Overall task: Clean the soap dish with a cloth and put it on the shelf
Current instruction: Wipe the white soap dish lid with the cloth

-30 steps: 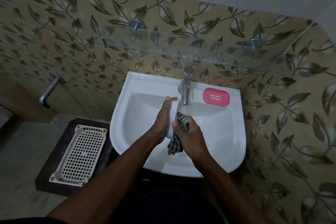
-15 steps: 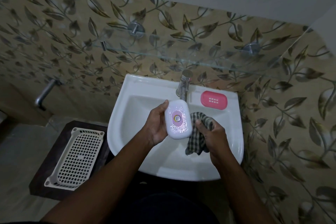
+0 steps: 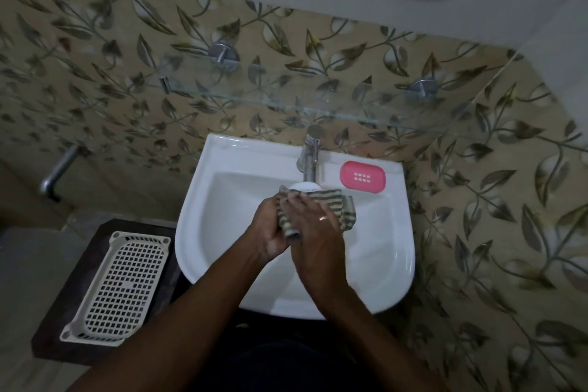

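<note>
Over the white sink (image 3: 216, 200) my left hand (image 3: 270, 229) holds the white soap dish lid (image 3: 305, 186); only its far rim shows above the cloth. My right hand (image 3: 315, 232) presses the checked cloth (image 3: 334, 207) flat over that lid. The cloth wraps most of it and hangs to the right. The pink soap dish base (image 3: 362, 177) lies on the sink's back right ledge, apart from both hands. The glass shelf (image 3: 286, 99) runs along the wall above the tap.
A chrome tap (image 3: 310, 153) stands at the sink's back edge, just beyond the hands. A white perforated plastic basket (image 3: 121, 286) rests on a dark stool at the left. A wall tap (image 3: 59, 172) sticks out at far left. Leaf-patterned tiles close in on the right.
Half a second ago the lid was bare in my left hand with the cloth beside it. Now my right hand has laid the cloth over the lid, covering it.
</note>
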